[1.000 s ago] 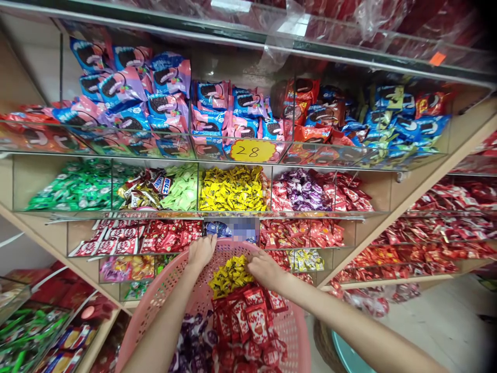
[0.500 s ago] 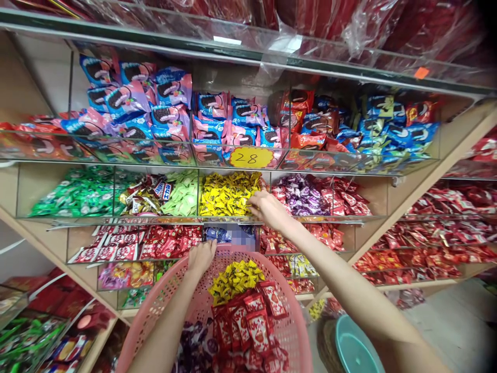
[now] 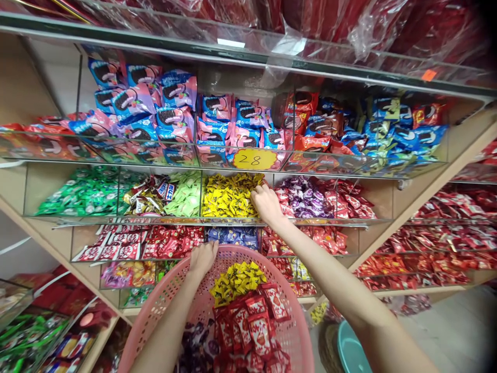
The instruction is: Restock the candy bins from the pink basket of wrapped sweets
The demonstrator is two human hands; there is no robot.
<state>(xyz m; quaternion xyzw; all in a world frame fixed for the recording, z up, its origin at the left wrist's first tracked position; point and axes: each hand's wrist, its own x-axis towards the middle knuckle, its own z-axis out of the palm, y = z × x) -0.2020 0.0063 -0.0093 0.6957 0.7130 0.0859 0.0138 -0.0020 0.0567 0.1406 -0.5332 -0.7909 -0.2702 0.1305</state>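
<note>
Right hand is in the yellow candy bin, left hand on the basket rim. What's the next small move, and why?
Probably close the right hand on a handful of yellow candies and carry it down to the pink basket. The fingers rest on the bin's pile, a yellow heap already lies in the basket, and the left hand steadies its rim.

Glass-fronted shelves [image 3: 217, 221] hold wrapped candies [image 3: 227, 195].

Sweet shop, self-serve bulk section. Above right hand [image 3: 266, 203]: tiered clear-fronted shelf bins [image 3: 233, 220] packed with wrapped candies sorted by colour, biscuit packs [image 3: 174, 111] higher up, yellow price tag [image 3: 252, 159] reading 28. Under left hand [image 3: 202, 257]: pink shopping basket [image 3: 163, 305] with mixed sweets.
</note>
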